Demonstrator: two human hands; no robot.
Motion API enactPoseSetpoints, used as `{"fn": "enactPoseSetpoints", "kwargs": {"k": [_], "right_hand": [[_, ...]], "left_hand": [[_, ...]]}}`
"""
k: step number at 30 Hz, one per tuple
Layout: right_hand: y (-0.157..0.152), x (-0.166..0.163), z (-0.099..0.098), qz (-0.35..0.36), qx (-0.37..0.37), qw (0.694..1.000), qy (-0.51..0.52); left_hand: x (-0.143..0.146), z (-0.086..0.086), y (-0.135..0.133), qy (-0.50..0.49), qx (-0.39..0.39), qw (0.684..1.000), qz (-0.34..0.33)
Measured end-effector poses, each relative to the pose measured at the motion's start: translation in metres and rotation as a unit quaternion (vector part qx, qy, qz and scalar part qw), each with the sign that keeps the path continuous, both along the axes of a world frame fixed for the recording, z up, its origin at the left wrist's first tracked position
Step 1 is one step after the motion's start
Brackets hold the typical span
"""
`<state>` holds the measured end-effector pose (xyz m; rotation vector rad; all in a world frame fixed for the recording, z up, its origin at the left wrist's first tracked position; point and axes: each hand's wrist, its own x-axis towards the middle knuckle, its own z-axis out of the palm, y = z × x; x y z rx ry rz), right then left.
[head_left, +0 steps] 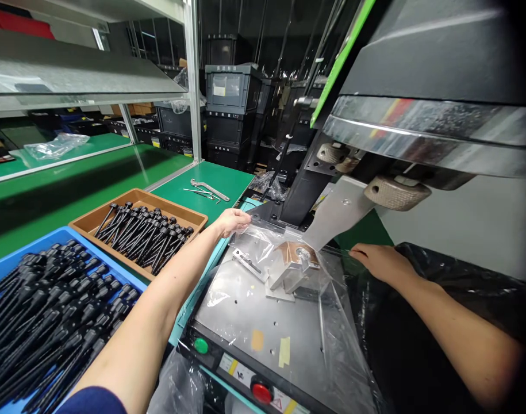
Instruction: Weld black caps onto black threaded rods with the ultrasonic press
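Note:
A clear plastic sheet (263, 238) is stretched between my two hands, over the metal bed (237, 310) of a machine. My left hand (233, 222) pinches its far left edge. On the other side my right hand (381, 261) grips the right edge with curled fingers. Beneath the film, a metal fixture block (284, 270) with a copper-coloured top shows through. A flat metal tool head (342, 207) comes down from the machine just above that block. Whether the sheet is a bag or a single layer, I cannot tell.
Left of the machine, a brown tray (84, 221) and a blue bin (75, 233) hold many black rod-shaped parts. A wrench (210, 188) lies on the green table (172, 188). Green (201, 345) and red (261, 393) buttons sit at the machine's front. Dark crates (232, 92) stand behind.

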<state>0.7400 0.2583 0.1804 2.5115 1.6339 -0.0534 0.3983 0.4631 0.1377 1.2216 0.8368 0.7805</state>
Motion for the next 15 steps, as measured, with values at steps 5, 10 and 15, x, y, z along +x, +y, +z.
{"fn": "enactPoseSetpoints", "kwargs": {"k": [5, 10, 15], "right_hand": [[0.002, 0.0, 0.005, -0.018, 0.012, 1.0, -0.011], [0.011, 0.0, 0.007, -0.051, 0.028, 0.998, -0.012], [0.026, 0.002, -0.001, -0.089, 0.048, 0.995, 0.023]], "left_hand": [[0.001, 0.003, 0.005, 0.035, 0.042, 0.998, 0.018], [0.009, 0.002, 0.011, 0.074, 0.091, 0.991, 0.07], [0.017, -0.001, 0.017, 0.142, 0.144, 0.975, 0.093]]}}
